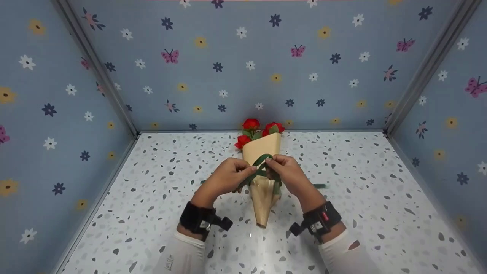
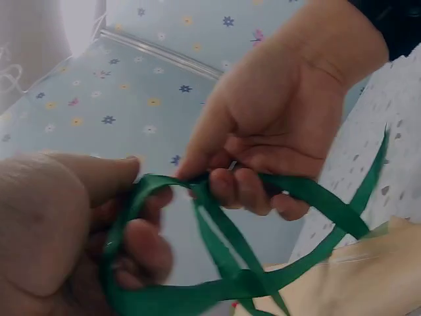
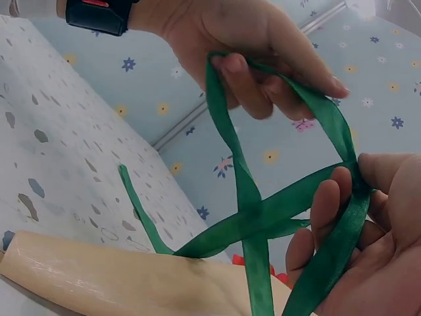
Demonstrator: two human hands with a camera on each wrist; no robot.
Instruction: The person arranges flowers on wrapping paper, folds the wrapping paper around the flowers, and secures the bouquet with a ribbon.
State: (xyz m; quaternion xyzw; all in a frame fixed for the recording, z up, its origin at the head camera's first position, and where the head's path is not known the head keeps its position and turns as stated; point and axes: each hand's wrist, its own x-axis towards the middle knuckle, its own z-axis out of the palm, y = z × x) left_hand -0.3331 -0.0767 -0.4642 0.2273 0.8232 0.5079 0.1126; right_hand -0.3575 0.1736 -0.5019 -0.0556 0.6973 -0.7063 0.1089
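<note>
A bouquet of red artificial-looking roses, wrapped in tan paper, lies on the table with its narrow end toward me. Over the middle of the wrap, both hands work a green ribbon. My left hand has a loop of it passing round its curled fingers. Between thumb and fingers, my right hand pinches the ribbon where the strands meet. The strands cross between the hands, above the paper. One ribbon tail sticks out beyond the wrap in the left wrist view.
White speckled tabletop surrounds the bouquet. Blue flower-printed panels stand behind and at both sides, the back panel close behind the roses. Ribbon ends reach out on either side of the wrists.
</note>
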